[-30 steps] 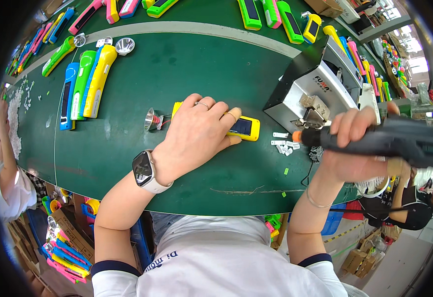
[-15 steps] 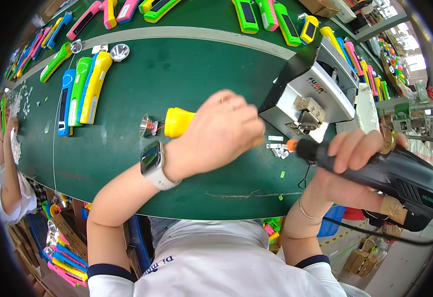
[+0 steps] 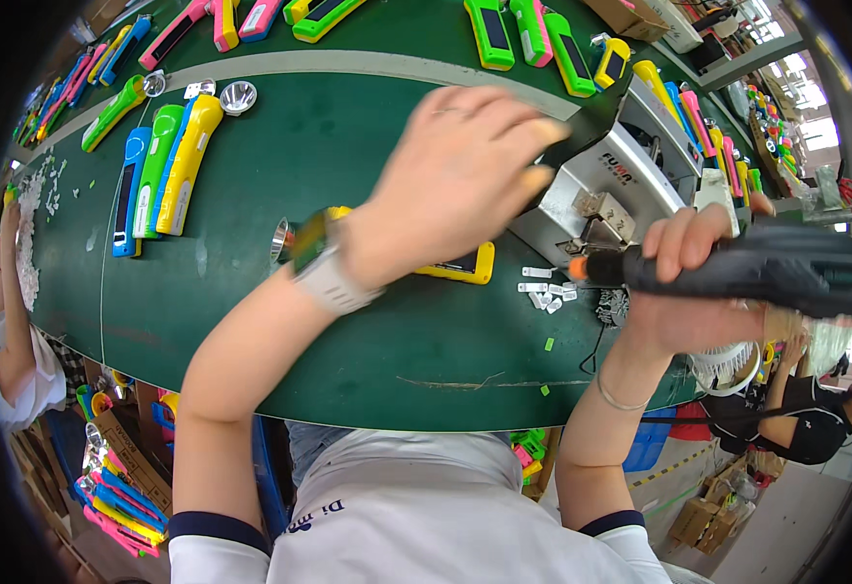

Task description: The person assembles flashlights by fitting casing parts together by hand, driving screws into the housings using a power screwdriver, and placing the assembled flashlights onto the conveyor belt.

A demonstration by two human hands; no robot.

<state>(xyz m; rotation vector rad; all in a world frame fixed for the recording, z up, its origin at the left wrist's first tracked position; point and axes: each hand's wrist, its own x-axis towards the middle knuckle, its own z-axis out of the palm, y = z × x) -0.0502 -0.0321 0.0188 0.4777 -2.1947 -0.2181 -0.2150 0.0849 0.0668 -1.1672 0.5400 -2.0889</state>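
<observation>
My left hand [image 3: 460, 175] is raised over the table, somewhat blurred, its thumb and forefinger apart beside the metal box-shaped machine [image 3: 592, 185]; nothing shows between them. Beneath this wrist lies a yellow flashlight [image 3: 484, 263], partly hidden by my forearm. Its silver reflector head [image 3: 281, 239] sits detached at the left end. In my right hand [image 3: 684, 277] is a black electric screwdriver [image 3: 777, 273], held level, its orange tip [image 3: 579, 268] pointing left. Small white plastic pieces [image 3: 539, 287] lie under and beside that tip.
On the left, several blue, green and yellow flashlights [image 3: 187, 165] lie side by side. More flashlights [image 3: 489, 34] line the far side past a pale strip [image 3: 348, 66]. Co-workers' arms [image 3: 12, 253] show at the left edge, and another person [image 3: 806, 419] at the right.
My left hand has moved up and away from the yellow flashlight, uncovering its near end. My right hand and the screwdriver have shifted slightly upward, with the tool now more level.
</observation>
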